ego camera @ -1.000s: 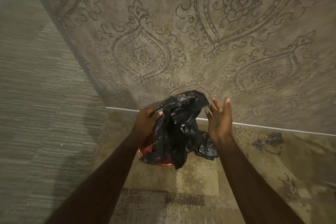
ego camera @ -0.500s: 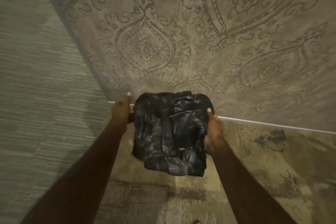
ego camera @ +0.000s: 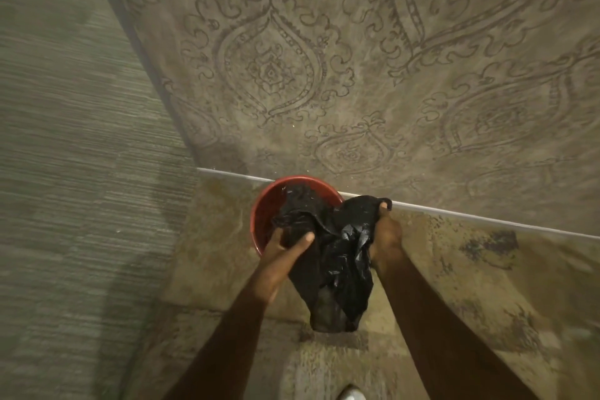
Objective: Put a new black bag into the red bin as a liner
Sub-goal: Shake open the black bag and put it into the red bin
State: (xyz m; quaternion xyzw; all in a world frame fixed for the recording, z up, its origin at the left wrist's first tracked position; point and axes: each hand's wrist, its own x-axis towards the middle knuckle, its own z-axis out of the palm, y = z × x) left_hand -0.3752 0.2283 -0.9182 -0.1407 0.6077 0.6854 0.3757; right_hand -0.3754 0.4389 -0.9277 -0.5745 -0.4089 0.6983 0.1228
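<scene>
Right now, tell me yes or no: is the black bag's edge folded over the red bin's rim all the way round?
No: the red bin shows bare rim at its left and back, while the black bag hangs bunched between the left hand and right hand.

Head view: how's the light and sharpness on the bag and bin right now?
Head view: dim, warm light; the black bag is nearly featureless except for faint glints on its creases; the red bin rim reads clearly; the left hand and right hand are reasonably sharp, while the frame edges look soft and bowed by the wide lens.
</scene>
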